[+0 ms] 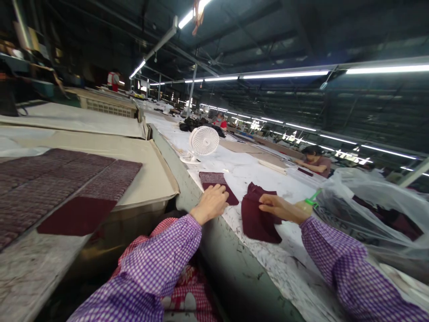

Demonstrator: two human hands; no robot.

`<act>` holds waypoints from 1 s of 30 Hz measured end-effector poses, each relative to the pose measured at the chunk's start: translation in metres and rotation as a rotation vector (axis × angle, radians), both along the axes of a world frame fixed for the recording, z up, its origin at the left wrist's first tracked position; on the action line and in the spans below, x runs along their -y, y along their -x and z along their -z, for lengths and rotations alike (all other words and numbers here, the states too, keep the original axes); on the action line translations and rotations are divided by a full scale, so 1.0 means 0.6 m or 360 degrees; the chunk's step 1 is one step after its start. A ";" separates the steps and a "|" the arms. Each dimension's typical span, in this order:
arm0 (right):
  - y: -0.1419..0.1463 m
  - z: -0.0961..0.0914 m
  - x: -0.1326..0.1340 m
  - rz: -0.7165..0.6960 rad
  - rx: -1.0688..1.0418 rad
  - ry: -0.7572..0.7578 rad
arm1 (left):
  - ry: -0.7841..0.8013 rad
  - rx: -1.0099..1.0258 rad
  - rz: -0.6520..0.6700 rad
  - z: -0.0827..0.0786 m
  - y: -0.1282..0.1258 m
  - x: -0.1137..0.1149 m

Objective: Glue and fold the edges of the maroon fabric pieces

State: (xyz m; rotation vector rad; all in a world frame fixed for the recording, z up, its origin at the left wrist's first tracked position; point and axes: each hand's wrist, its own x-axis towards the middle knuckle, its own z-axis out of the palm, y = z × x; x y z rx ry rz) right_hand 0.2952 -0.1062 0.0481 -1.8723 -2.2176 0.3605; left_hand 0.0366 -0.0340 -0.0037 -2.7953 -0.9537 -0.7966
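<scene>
My left hand [212,202] rests with bent, slightly spread fingers on a small maroon fabric panel [230,195] at the table edge. A greyish heathered piece [213,177] shows at that panel's far end. To the right, my right hand [279,206] pinches the edge of loose, rumpled maroon fabric pieces [256,219] between thumb and fingers. These pieces overlap each other, so their number is hard to tell. Around my right wrist is a green band [313,198].
A white fan [203,141] stands beyond my hands on the white-covered table [234,165]. At right lies a clear plastic bag [378,210] holding dark fabric. Ribbed maroon panels [67,179] lie on the left-hand surface. A co-worker [317,162] bends over the table's far side.
</scene>
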 end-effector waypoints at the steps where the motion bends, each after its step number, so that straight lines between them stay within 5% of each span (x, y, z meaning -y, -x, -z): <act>1: -0.023 -0.002 -0.009 0.0152 0.0009 -0.0032 | -0.0013 -0.0007 0.0018 0.000 -0.002 0.003; 6: -0.099 0.000 -0.047 0.0558 0.0212 -0.0257 | 0.0133 0.0124 0.0054 0.006 -0.023 0.011; 10: -0.093 0.010 -0.051 0.0598 0.0362 -0.0457 | 0.0519 0.0661 0.0005 0.010 -0.030 -0.001; 15: -0.008 0.003 -0.059 0.0187 0.0373 -0.0634 | 0.0810 0.1106 -0.0178 0.008 -0.010 -0.034; 20: 0.110 0.017 -0.112 -0.0384 0.0391 -0.0502 | 0.1126 0.1627 -0.0081 0.010 -0.003 -0.052; 24: 0.157 0.053 -0.149 -0.0441 0.0472 -0.0457 | 0.1319 0.2275 -0.0115 -0.001 0.036 -0.070; 30: 0.150 0.065 -0.158 -0.0434 0.0475 -0.0367 | 0.1236 0.3038 -0.0222 -0.030 0.123 -0.067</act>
